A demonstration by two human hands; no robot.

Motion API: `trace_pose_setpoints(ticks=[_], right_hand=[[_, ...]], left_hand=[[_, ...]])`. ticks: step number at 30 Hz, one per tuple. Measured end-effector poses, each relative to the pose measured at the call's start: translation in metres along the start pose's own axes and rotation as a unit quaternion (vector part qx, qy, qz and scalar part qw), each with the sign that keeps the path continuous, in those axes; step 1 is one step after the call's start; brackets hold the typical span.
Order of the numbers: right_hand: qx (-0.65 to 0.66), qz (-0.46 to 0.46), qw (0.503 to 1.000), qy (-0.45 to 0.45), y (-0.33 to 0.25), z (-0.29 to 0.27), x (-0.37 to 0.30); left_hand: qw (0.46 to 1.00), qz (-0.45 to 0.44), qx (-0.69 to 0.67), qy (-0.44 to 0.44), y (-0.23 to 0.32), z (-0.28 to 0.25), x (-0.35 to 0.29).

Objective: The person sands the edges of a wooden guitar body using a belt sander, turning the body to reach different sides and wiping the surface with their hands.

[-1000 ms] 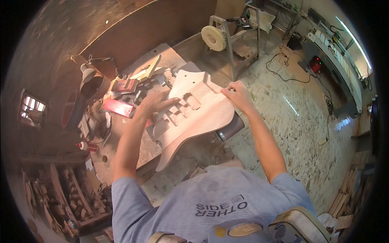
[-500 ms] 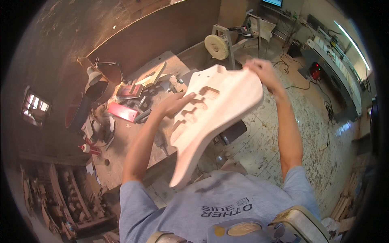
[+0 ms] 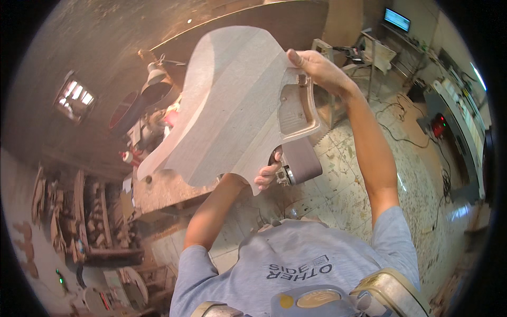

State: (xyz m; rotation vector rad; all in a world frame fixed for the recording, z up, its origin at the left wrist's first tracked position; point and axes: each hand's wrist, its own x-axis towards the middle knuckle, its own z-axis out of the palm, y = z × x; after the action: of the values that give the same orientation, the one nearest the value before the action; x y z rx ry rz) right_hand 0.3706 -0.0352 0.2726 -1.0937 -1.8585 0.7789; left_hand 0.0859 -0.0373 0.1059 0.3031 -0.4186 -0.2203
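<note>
An unpainted electric guitar body [image 3: 229, 100] is held up in front of me, its flat face with diagonal wood strips toward me. A recessed cavity with a stepped rim lies near its right edge. My right hand [image 3: 322, 71] grips the upper right edge, thumb on the near face and the other fingers hidden behind. From below, my left hand [image 3: 268, 173] reaches behind the body, and its curled fingers show at the lower edge. The palm of that hand is hidden by the wood. Close beneath the body is a belt sander's dark belt [image 3: 302, 161].
A wooden workbench [image 3: 169, 193] stands behind the body, with a lamp [image 3: 157, 79] and a red-and-white bottle [image 3: 127, 157] nearby. Wood pieces fill a rack [image 3: 95, 216] at lower left. Cables [image 3: 406, 137] trail over the speckled floor beside a grey machine [image 3: 457, 132].
The guitar body has been turned over, from the face with several routed pockets to the one with a single cavity. It is raised and farther left; my left hand is now behind it.
</note>
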Motion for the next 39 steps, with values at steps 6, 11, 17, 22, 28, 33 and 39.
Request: trace_pose_setpoints(ticks=[6, 11, 17, 22, 28, 33, 39], right_hand=[[0.073, 0.099, 0.992, -0.027, 0.044, 0.006, -0.027], [0.126, 0.113, 0.983, -0.074, 0.057, 0.000, -0.042], [0.186, 0.101, 0.974, -0.079, 0.067, 0.001, -0.051], [0.231, 0.096, 0.964, -0.095, 0.055, 0.000, -0.051], [0.339, 0.084, 0.927, -0.133, 0.052, 0.001, -0.055], [0.379, 0.078, 0.912, -0.136, 0.055, -0.002, -0.060], [0.412, 0.070, 0.897, -0.144, 0.055, -0.004, -0.070]], left_hand=[[0.994, -0.003, -0.052, -0.098, -0.038, -0.050, 0.024], [0.990, 0.056, -0.066, -0.112, -0.078, -0.062, 0.048], [0.991, 0.083, -0.040, -0.095, -0.102, -0.060, 0.057], [0.993, 0.064, -0.021, -0.094, -0.103, -0.056, 0.054], [0.994, 0.006, -0.017, -0.105, -0.091, -0.053, 0.047], [0.992, -0.033, -0.031, -0.119, -0.088, -0.052, 0.046], [0.995, -0.041, -0.039, -0.084, -0.083, -0.034, 0.050]])
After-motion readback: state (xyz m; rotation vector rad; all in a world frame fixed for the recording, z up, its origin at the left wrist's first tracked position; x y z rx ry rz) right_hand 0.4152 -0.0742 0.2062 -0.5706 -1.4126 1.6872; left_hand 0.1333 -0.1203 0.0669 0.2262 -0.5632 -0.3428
